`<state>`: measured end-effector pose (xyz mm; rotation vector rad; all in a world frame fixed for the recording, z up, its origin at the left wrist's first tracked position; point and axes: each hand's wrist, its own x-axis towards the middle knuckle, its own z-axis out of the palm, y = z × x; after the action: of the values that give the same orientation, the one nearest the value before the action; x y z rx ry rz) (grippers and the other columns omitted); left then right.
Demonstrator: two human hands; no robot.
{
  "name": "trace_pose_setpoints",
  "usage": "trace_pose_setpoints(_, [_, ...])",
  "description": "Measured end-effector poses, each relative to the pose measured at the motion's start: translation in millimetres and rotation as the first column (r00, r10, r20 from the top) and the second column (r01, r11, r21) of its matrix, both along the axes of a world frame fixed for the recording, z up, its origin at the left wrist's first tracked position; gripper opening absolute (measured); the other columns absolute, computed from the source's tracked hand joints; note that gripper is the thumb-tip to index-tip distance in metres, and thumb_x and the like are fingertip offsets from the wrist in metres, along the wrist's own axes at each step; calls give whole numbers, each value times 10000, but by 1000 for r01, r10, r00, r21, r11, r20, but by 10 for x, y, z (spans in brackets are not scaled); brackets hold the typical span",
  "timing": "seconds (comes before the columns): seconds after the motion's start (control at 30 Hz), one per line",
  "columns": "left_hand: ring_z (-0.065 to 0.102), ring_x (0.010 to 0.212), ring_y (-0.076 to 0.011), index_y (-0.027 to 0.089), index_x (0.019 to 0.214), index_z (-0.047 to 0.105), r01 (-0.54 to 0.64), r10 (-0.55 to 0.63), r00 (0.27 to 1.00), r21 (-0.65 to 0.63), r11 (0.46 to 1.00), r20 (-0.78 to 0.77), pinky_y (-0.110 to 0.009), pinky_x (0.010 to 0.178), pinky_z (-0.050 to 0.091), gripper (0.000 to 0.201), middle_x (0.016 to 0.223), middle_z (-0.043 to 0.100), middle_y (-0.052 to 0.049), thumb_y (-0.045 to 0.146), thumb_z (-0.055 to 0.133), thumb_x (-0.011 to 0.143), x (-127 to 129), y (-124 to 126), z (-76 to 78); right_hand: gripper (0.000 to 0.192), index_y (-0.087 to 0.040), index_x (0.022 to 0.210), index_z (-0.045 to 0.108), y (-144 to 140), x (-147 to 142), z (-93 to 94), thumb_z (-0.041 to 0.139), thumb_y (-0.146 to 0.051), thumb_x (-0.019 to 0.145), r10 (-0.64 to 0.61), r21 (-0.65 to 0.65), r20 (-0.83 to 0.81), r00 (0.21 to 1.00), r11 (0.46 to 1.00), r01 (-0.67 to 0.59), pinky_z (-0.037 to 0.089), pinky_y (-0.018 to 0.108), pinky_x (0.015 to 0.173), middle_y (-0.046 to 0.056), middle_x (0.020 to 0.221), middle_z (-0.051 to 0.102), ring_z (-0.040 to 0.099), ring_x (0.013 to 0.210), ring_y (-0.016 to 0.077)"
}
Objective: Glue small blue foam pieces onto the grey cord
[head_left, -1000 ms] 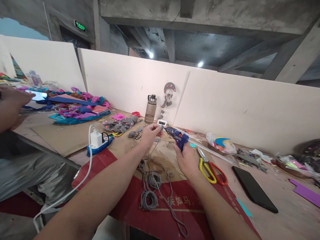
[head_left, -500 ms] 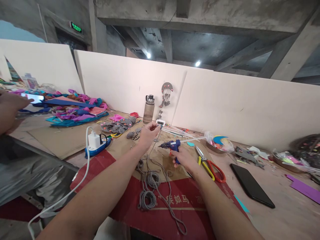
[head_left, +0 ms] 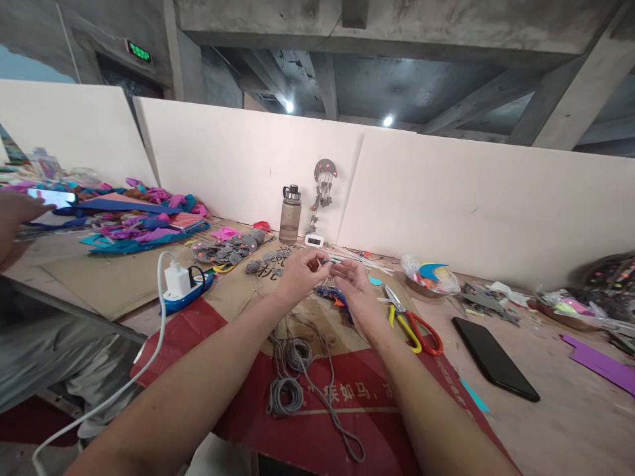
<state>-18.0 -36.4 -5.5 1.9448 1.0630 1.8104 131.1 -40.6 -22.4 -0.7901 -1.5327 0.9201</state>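
Observation:
My left hand [head_left: 301, 272] is closed in a pinch on the end of a grey cord, where a tiny dark bluish bit [head_left: 327, 262] shows at the fingertips. Close against it, my right hand [head_left: 358, 291] has its fingers drawn together at the same spot; what they grip is too small to make out. A blue glue gun [head_left: 342, 305] lies on the cardboard, partly hidden behind my right hand. Below my wrists, coils of grey cord [head_left: 286, 396] rest on the red-printed cardboard [head_left: 367, 436].
Scissors with red and yellow handles [head_left: 414, 330] and a black phone [head_left: 496, 357] lie right. A bottle [head_left: 290, 218] stands by the white panel. At left are a plugged-in power strip [head_left: 186, 294], colourful fabric [head_left: 143, 218] and another person's hand [head_left: 20, 211] at a lit phone.
My right hand has let go of the glue gun, which is now down on the cardboard, and has moved up to meet my left fingertips. My left hand stays pinched.

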Motion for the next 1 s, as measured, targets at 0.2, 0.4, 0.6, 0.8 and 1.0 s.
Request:
trace_pose_setpoints(0.2, [431,564,-107,188,738,661,53,-48,997,-81,995,59,-234,560,322,46,609,535,21,226,657,713,21,21,-22,392,-236,1063,407,-79,-95,21,610,-352,748,-20,-80,-60,998,997,15,450,252,594,-72,772,521,486,558,92])
trace_pose_setpoints(0.4, [411,562,-99,170,675,600,134,-124,989,-141,981,78,-232,550,318,92,600,510,25,241,631,725,65,-8,4,123,-193,811,557,-161,16,141,551,-316,818,-335,162,170,927,937,309,361,250,608,-50,665,470,442,628,121])
trace_pose_setpoints(0.6, [444,595,-107,164,684,601,183,-172,982,-171,968,78,-231,589,355,97,630,541,13,242,616,740,86,-20,-2,134,-195,787,610,-184,35,144,559,-309,837,-407,263,191,893,898,353,333,251,614,-54,629,455,422,622,121])
trace_pose_setpoints(0.8, [447,601,-107,164,664,602,203,-189,977,-173,964,94,-227,588,359,92,631,545,14,227,620,728,90,-45,21,170,-195,804,631,-207,29,154,551,-337,853,-400,242,201,894,905,350,359,248,593,-38,649,536,457,598,120])
trace_pose_setpoints(1.0, [435,600,-102,160,678,581,208,-201,978,-181,961,54,-221,576,344,95,628,524,22,234,584,737,83,-61,31,170,-192,794,648,-220,13,168,569,-337,835,-395,221,196,898,910,352,367,240,561,-26,647,574,484,582,120])
